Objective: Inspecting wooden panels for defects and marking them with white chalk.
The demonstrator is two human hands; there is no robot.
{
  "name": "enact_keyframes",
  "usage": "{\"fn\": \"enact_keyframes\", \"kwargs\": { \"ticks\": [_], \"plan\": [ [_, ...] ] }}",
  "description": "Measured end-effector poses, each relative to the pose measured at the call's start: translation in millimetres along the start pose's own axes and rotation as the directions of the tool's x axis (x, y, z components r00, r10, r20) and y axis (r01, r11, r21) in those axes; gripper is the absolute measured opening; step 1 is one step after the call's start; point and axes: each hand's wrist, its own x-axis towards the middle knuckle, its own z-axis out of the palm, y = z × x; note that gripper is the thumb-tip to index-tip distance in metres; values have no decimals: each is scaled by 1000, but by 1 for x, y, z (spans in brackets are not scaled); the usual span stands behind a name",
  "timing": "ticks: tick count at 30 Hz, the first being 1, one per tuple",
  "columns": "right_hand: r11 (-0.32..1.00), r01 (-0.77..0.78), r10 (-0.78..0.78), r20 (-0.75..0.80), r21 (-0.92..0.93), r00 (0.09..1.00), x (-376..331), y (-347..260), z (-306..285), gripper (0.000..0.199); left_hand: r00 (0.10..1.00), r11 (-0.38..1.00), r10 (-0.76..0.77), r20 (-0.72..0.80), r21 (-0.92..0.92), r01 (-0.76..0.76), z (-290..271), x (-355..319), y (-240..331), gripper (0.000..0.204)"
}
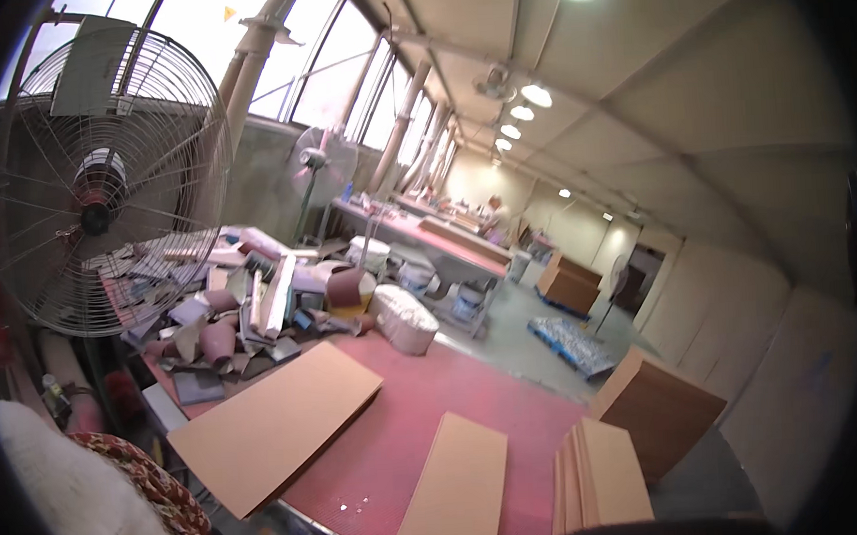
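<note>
Neither my left hand nor my right hand shows. A red-topped table [398, 434] lies before me, with flat brown boards on it. The left board [281, 416] lies at an angle, its near corner jutting past the table's edge. Nearer the middle is a narrower board [454, 484]. To the right stands a stack of similar boards [614, 476]. White fleecy cloth [62, 490] and a flower-patterned cloth [144, 476] fill the lower left corner; whose they are I cannot tell.
A large caged fan [100, 188] rises at the left. Beside it, sanding sponges and abrasive scraps [228, 317] form a heap, next to a white lumpy bundle [404, 319]. Beyond the table are a large board stack [654, 411], a blue pallet [568, 347] and a distant person [496, 216].
</note>
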Motion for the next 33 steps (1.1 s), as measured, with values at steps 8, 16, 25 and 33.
{"fn": "enact_keyframes", "kwargs": {
  "ticks": [8, 16, 25, 33],
  "plan": [
    [974, 171, -186, -98, -146, 978, -15, -19, -15, 31, 973, 946, 232, 4, 232, -227, 28, -30, 58, 32],
    [968, 187, -216, -182, -166, 959, -2, -56, -21, 16, 838, 719, 488, 244, 432, -544, 71, -58, 111, 33],
    [981, 149, -167, -154, -121, 974, 0, -49, -21, 16, 519, 372, 582, 626, 363, -854, 135, -42, 158, 33],
    [980, 158, -175, -147, -119, 974, 4, -45, -18, 16, 384, 258, 553, 739, 287, -923, 171, -17, 172, 34]
  ]
}}
